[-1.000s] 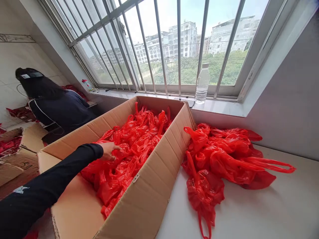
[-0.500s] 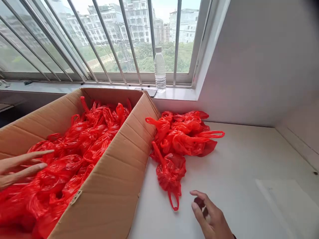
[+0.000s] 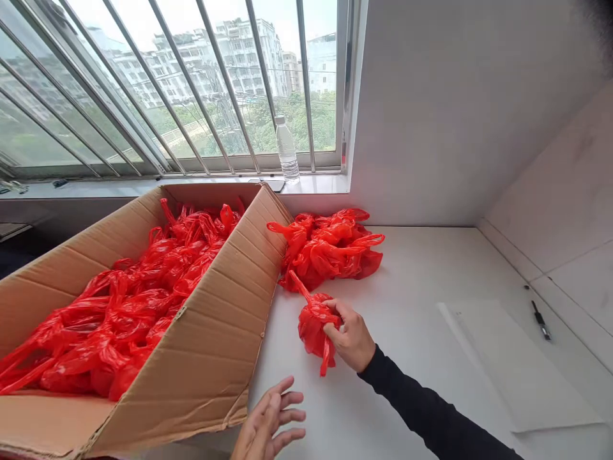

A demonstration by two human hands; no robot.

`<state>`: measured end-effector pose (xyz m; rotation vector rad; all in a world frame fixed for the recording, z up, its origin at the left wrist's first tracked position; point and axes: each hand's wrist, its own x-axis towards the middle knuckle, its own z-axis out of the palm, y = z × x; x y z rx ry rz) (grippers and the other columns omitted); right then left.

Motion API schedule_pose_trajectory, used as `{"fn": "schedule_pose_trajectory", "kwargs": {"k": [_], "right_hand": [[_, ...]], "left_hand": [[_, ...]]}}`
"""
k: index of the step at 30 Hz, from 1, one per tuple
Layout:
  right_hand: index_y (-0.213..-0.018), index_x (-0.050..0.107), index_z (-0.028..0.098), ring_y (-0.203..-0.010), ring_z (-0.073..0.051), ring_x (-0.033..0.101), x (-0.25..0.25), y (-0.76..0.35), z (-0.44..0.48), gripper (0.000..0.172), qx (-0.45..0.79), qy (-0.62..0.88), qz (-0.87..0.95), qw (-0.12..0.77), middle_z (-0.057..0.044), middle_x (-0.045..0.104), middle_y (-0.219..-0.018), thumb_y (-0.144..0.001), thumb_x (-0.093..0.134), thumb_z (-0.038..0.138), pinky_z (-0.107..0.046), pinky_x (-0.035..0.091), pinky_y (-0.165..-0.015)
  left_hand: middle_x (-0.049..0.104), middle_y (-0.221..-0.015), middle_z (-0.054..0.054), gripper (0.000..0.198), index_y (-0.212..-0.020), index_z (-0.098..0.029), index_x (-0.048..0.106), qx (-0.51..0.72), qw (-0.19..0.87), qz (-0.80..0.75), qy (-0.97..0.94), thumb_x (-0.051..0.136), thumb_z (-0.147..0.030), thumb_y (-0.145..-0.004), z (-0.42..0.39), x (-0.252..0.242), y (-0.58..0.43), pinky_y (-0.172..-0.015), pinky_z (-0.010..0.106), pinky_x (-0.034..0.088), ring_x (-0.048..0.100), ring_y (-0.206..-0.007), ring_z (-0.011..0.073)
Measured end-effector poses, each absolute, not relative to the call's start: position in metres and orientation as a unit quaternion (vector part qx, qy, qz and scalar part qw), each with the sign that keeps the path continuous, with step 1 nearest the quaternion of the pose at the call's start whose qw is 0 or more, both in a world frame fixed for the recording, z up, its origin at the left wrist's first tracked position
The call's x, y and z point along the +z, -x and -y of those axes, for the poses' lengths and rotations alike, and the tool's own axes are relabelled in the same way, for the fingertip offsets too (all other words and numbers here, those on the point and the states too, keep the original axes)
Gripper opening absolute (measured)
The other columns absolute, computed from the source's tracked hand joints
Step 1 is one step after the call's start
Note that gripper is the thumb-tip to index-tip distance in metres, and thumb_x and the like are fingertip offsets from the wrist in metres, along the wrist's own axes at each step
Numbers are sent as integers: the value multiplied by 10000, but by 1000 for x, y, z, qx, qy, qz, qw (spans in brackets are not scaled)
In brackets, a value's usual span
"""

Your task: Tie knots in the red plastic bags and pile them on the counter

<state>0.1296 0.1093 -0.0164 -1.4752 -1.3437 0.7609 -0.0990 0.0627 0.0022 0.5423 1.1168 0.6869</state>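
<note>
White surface [image 3: 407, 306]: shiny, crumpled red bag [image 3: 312, 327], handles [image 3: 327, 361] poking out, right of carton [image 3: 211, 345]; can't tell if lifted. My right hand [image 3: 353, 337] now pinches it, earlier short of it; left hand [image 3: 268, 423], fingers [image 3: 293, 416] spread, has left carton.

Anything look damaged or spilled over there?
Nothing serious: the cardboard box just looks worn, its right wall creased and scuffed along the top. I see no spill around the red bags on the table.

The open brown cardboard box [image 3: 215, 345] is cut off at the view's left edge; the shiny red plastic bags [image 3: 330, 252] near the white bench [image 3: 407, 306]'s back edge hide their contents.
</note>
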Motion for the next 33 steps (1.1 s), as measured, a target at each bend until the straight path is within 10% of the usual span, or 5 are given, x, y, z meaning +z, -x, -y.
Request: {"fn": "schedule_pose_trajectory", "kwargs": {"k": [8,15,33], "right_hand": [[-1190,634,253,-811,-180,619,14,-156,-3,361,446,542,577,417,-29,680,-970,-847,631,364,-310,526,-752],[-1378,471,218,-1217,-239,563,-11,-180,3,560,539,544,443,466,-110,594,-1306,-922,551,533,-394,469,-1019],[-859,603,182,-686,-128,501,-10,-180,-1,325,599,533,390,453,28,567,-758,-893,603,505,-270,409,-676]], "left_hand": [[754,-1080,88,417,-1209,-206,679,410,798,-430,-99,706,-351,-819,-33,-13,18,-890,372,551,695,-1023,286],[698,-1236,91,509,-1284,-224,646,399,791,-408,-222,737,-322,-793,-13,2,11,-974,357,503,644,-1133,302],[746,-1067,113,477,-1194,-169,685,353,803,-423,-228,768,-383,-776,-15,-17,0,-872,367,539,688,-1000,299]]}}
